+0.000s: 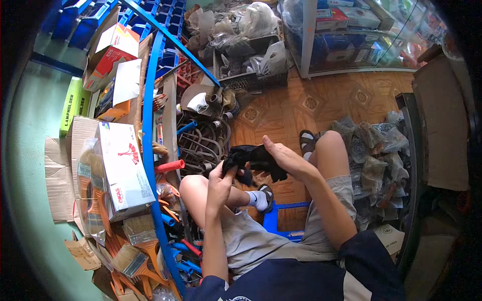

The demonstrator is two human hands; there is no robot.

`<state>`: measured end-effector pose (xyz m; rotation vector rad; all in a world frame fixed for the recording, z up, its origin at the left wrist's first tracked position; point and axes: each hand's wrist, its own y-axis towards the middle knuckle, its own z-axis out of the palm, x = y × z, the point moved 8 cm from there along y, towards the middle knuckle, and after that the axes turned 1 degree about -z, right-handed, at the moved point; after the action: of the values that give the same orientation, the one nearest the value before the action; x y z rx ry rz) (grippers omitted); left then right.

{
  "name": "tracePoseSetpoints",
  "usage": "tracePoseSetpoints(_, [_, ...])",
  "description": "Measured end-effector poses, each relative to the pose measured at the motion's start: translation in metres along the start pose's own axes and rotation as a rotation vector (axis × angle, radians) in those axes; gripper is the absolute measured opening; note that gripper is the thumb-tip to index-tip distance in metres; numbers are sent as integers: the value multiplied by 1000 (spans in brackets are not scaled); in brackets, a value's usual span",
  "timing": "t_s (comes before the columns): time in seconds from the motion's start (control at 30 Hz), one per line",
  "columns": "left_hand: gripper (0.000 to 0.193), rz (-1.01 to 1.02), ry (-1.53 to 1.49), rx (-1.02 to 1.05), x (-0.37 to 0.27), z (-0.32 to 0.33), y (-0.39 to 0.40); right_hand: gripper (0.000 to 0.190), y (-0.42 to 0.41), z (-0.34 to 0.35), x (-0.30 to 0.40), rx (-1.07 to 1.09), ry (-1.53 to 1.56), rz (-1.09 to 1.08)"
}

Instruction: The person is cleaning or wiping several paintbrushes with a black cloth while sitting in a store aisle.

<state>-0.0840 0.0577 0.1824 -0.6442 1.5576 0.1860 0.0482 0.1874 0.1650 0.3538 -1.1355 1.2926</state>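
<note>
Between my knees, my left hand (221, 185) grips one end of a crumpled bundle of soft black material (253, 157). I cannot tell whether it is cloth or thin plastic. My right hand (288, 158) has hold of the other end, thumb raised and pointing up, the fingers mostly hidden behind the black folds. The bundle hangs in the air above the wood-patterned floor (271, 109). Below and nearer my body, part of a blue frame (288, 206) shows between my legs.
At left, a blue metal rack (151, 124) carries boxes and paintbrushes (131, 261). Metal clamps or hooks (205, 145) are heaped beside my left knee. Several small plastic bags (376, 161) lie at right. A black crate (250, 79) and a glass display case (339, 49) stand ahead.
</note>
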Motion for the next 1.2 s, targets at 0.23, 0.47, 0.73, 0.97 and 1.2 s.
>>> tracePoseSetpoints(0.23, [13, 129, 472, 15, -36, -25, 2, 64, -11, -46, 14, -168, -147, 120])
tracePoseSetpoints(0.47, [11, 522, 416, -253, -72, -46, -14, 57, -13, -79, 3, -366, -307, 134])
tracePoseSetpoints(0.73, [12, 637, 537, -302, -131, -17, -15, 44, -1, -86, 8, -555, -563, -291])
tracePoseSetpoints(0.97, [14, 536, 732, -120, -150, 21, -21, 44, -17, 26, 27, -262, -629, -659])
tracePoseSetpoints(1.2, [19, 377, 882, -76, -159, 12, -39, 28, 1, 19, 3, -300, -531, -499])
